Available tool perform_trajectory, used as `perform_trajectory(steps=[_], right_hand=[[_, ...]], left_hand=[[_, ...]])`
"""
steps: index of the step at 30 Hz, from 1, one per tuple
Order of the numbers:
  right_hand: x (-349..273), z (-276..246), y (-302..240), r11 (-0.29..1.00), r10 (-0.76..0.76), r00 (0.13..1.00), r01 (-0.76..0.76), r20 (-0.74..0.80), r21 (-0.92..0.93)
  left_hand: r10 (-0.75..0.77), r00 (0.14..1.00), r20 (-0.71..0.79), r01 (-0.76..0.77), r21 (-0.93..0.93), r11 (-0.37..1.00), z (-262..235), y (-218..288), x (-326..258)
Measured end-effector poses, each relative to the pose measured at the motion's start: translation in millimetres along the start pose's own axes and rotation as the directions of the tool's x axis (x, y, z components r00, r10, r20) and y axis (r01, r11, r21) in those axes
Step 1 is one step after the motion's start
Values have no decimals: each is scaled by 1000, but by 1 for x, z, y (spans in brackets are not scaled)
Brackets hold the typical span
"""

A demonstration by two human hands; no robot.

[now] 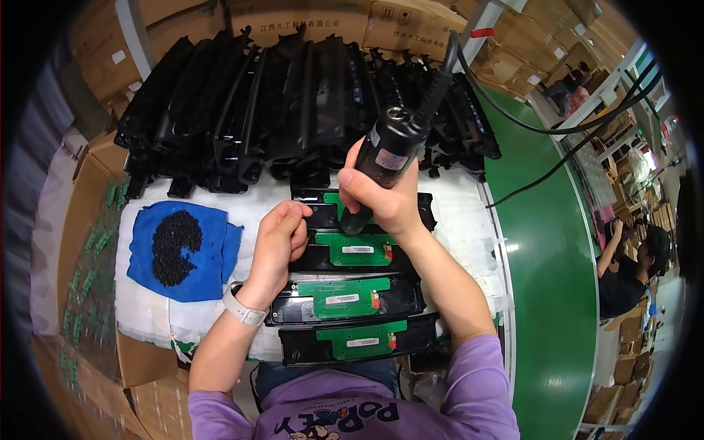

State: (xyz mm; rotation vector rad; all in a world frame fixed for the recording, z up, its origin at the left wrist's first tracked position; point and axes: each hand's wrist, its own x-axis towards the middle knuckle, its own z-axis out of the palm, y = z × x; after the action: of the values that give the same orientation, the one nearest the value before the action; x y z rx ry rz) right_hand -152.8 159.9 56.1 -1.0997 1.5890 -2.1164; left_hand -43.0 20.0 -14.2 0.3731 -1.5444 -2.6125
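My right hand (387,198) is wrapped round a black electric screwdriver (390,155), its cord leading up from the top. The tool tilts, and its lower end is over the farthest of several black plastic panels (396,301) lying in a column before me. Each panel carries a green circuit board (341,299) with a white label. My left hand (277,238) is closed, thumb and forefinger pinched beside the left end of that far panel; anything between them is too small to make out. To its left, a blue cloth (220,253) bears a pile of tiny black screws (174,249).
Many black plastic housings (308,103) are stacked along the far side of the white-covered table (253,194). Cardboard boxes (323,22) stand behind. Black cables (557,130) hang at the right above a green floor (546,293). Another person (634,268) works far right.
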Motion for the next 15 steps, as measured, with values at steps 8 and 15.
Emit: perform_trajectory(steps=[8,15], right_hand=[[-9,-13,-3,981,-84,996,85,-13,176],[-8,-22,-27,788,-293,938,345,-183,510]], left_hand=[[106,992,-68,-88,228,970,17,-2,-3],[67,995,73,-83,245,966,14,0,-6]])
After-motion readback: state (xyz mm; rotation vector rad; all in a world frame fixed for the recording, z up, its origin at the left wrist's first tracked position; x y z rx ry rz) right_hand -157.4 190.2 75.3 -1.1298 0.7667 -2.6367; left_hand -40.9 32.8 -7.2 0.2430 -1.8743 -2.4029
